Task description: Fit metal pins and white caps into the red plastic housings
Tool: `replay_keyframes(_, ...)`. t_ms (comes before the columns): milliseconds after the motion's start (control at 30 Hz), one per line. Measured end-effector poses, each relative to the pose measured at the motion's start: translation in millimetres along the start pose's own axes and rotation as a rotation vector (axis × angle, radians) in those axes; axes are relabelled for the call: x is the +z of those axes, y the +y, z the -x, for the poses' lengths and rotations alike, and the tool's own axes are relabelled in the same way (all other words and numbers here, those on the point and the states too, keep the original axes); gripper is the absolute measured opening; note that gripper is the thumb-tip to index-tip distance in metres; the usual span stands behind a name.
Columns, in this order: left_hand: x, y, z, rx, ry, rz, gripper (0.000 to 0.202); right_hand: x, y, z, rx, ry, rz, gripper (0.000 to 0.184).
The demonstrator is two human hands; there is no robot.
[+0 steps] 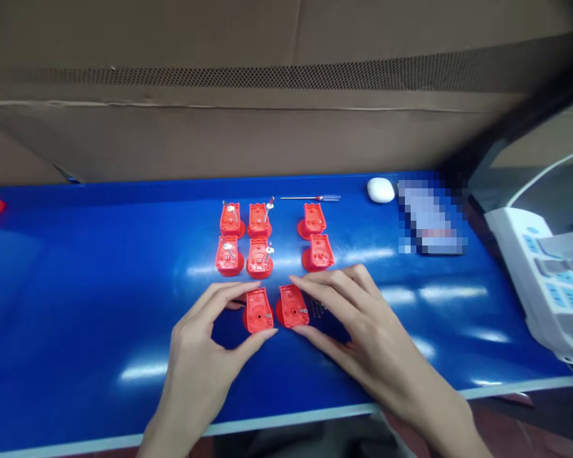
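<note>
Blue table (pixel 100 305), 2 housings (pixel 258 310) between fingers (pixel 325 286)

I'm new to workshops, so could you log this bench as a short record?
Left hand: fingers around front-left red plastic housing
Right hand: fingers around front-right red plastic housing
Other red housings: six, in rows behind
Surface: blue table
Tool: screwdriver, lying behind the housings
Nearby: white computer mouse

Far side: brown cardboard sheeting (pixel 219 137) crossed by a dark perforated metal mesh band (pixel 267 77). Glossy blue tabletop (pixel 76 305) shows overhead-light glare; reddish-brown floor (pixel 501 426) at near right.
</note>
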State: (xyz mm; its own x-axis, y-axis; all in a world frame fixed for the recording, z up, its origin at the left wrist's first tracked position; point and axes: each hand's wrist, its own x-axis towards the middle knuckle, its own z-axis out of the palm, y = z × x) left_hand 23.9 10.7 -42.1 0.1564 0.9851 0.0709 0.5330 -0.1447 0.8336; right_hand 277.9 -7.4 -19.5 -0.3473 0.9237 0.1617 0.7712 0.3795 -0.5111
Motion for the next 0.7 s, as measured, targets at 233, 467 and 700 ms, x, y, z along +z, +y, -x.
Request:
replay_keyframes(233, 0.8, -6.0, 0.1, -0.022, -0.016, -0.002, 0.060, 4.0, 2.3, 6.1, -0.004, 0.030, -0.002, 0.048)
replay_keyframes(467, 2.5, -5.7, 1.0, 0.012, 0.006, -0.003, 0.050, 6.0, 3.2, 6.7, -0.009, 0.056, 0.001, 0.048)
replay_keyframes(700, 2.1, -5.4, 1.3, 0.038, 0.021, -0.029, 0.050, 5.7, 2.1, 7.8, 0.003, 0.048, -0.011, 0.048)
